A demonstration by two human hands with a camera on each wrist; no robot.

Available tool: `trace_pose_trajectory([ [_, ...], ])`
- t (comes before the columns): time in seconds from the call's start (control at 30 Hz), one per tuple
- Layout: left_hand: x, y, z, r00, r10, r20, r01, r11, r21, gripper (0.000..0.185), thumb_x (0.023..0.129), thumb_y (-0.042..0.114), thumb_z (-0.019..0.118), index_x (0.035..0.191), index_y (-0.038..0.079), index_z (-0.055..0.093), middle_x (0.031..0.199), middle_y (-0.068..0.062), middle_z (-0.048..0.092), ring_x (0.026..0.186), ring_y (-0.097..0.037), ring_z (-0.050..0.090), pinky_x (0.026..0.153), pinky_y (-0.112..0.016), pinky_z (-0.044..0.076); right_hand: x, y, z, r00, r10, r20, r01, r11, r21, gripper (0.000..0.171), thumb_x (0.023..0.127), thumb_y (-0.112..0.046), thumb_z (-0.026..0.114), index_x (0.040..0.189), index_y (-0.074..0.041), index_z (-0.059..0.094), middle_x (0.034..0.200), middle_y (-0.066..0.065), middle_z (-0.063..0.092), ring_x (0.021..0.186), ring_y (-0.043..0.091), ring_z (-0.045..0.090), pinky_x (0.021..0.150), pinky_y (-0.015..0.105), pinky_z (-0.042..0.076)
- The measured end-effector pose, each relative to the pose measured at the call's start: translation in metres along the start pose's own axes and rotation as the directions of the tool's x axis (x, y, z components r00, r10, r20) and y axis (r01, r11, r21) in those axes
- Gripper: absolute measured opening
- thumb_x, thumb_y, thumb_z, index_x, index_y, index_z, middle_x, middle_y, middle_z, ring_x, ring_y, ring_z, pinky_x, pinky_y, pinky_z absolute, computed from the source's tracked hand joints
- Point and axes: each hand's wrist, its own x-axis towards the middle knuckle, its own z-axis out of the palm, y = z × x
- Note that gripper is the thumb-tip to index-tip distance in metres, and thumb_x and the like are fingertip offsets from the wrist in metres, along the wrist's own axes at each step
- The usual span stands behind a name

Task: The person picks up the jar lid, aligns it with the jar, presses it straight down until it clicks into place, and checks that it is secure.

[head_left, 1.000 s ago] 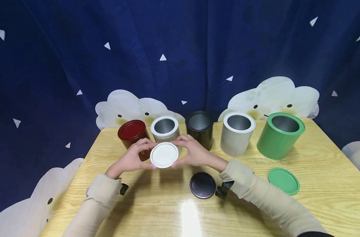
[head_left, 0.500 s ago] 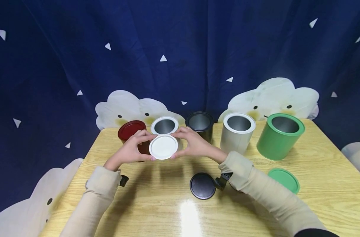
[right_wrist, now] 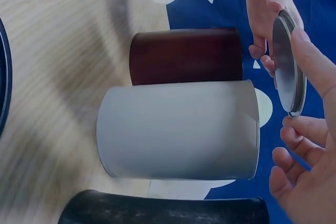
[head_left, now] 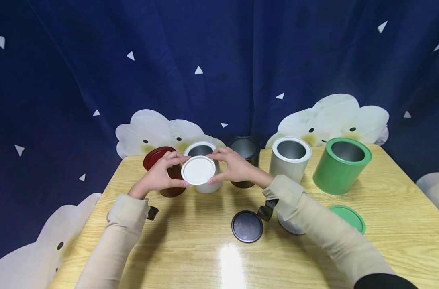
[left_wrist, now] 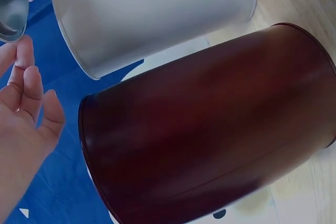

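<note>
White lid [head_left: 198, 170] lifted higher, over small white can [head_left: 202, 150] rim, left hand [head_left: 158, 176] and right hand [head_left: 237, 168] pinching its edges

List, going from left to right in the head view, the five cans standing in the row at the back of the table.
dark red can → small white can → black can → larger white can → green can
</note>
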Motion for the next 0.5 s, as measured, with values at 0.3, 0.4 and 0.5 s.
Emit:
trace_pose_trajectory([
  [0.3, 0.010, -0.005, -0.006, 0.998, -0.057, 0.018, 0.057, 0.998, 0.009, 0.069, 0.060, 0.019, 0.085, 0.121, -0.001, 0.057, 0.110, -0.011, 0.055, 0.104, -0.025, 0.043, 0.082, -0.043, 0.036, 0.013, 0.006, -0.008, 1.000, -0.008, 0.013, 0.008, 1.000, 0.000, 0.072, 0.063, -0.034, 0.082, 0.123, -0.002, 0.057, 0.109, 0.009, 0.054, 0.102, 0.023, 0.046, 0.088, 0.037, 0.037],
  [0.4, 0.013, -0.006, -0.007, 0.997, -0.074, 0.026, 0.074, 0.997, 0.006, 0.069, 0.061, 0.019, 0.084, 0.122, 0.000, 0.057, 0.112, -0.012, 0.055, 0.105, -0.027, 0.043, 0.084, -0.044, 0.036, 0.016, 0.008, -0.010, 1.000, -0.002, 0.022, 0.002, 1.000, -0.002, 0.072, 0.064, -0.034, 0.082, 0.123, -0.002, 0.056, 0.109, 0.009, 0.054, 0.102, 0.023, 0.046, 0.087, 0.037, 0.037],
  [0.5, 0.017, -0.006, -0.009, 0.996, -0.081, 0.030, 0.081, 0.997, 0.004, 0.068, 0.062, 0.019, 0.083, 0.122, -0.001, 0.056, 0.113, -0.013, 0.055, 0.107, -0.028, 0.044, 0.087, -0.045, 0.035, 0.019, 0.011, -0.011, 0.999, 0.001, 0.032, -0.001, 1.000, -0.005, 0.072, 0.065, -0.035, 0.081, 0.124, -0.002, 0.055, 0.110, 0.010, 0.053, 0.102, 0.024, 0.045, 0.087, 0.038, 0.037],
])
